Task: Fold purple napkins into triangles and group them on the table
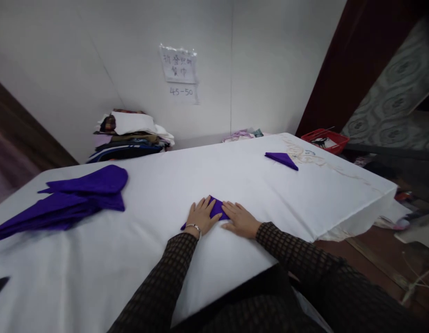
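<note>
Item: one purple cloth (217,209), folded, lies on the white-covered worktop (158,199) before the person, partly hidden beneath both hands, one corner showing beside the left wrist. Left hand (202,213): grip unclosed, palm down, fingers spread over the cloth; bracelet (197,227) at the wrist. Right hand (242,221): grip likewise unclosed, fingers extended flat, tips at the cloth's right edge. Also on the worktop: a folded purple triangle (282,160), well apart, far right; layered purple cloths (91,180) at left. Beyond: stacked fabrics (133,138) against the wall (270,60); red basket (335,146) by the far right corner
</note>
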A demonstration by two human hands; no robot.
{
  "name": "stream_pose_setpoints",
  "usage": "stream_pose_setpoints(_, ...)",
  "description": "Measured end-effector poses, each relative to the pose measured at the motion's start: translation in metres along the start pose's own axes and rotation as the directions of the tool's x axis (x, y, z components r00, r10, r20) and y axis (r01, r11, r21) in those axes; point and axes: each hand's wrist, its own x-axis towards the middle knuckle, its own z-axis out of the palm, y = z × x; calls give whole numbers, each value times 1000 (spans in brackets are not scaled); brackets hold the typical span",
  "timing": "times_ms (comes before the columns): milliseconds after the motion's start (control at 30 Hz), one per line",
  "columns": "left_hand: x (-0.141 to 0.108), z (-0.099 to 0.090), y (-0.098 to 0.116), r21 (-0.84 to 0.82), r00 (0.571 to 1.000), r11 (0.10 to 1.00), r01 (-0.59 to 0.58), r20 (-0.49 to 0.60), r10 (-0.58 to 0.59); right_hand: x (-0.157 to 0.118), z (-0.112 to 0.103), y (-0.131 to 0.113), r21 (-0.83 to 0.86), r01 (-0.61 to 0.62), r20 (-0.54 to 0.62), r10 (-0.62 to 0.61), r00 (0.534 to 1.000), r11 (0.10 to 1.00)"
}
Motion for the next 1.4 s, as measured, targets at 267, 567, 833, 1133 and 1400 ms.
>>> stream_pose_setpoints(267, -2, -5, 5, -14, 999, 1000, 17, 37, -17, -37, -3, 16, -84, -20, 7, 21, 1000, 996)
stream_pose_setpoints(567, 0, 0, 3, -11, 1000, 1000, 9, 22, -9, -78, -13, 48, 306, -204, -159, 261, 952, 930)
stream_pose_setpoints(833, 1, -1, 3, -8, 1000, 1000, 8, 25, -8, -44, -21, 41, 647, -367, 19, 468, 884, 668)
stream_pose_setpoints(1133, 3, -2, 2, -10, 999, 1000, 21, 47, -20, -14, -30, 35, 563, -403, 121, 410, 904, 722)
stream_pose_setpoints(1400, 3, -1, 2, -28, 999, 999, 29, 33, -28, -5, -36, 37, 317, -439, 107, 428, 897, 840)
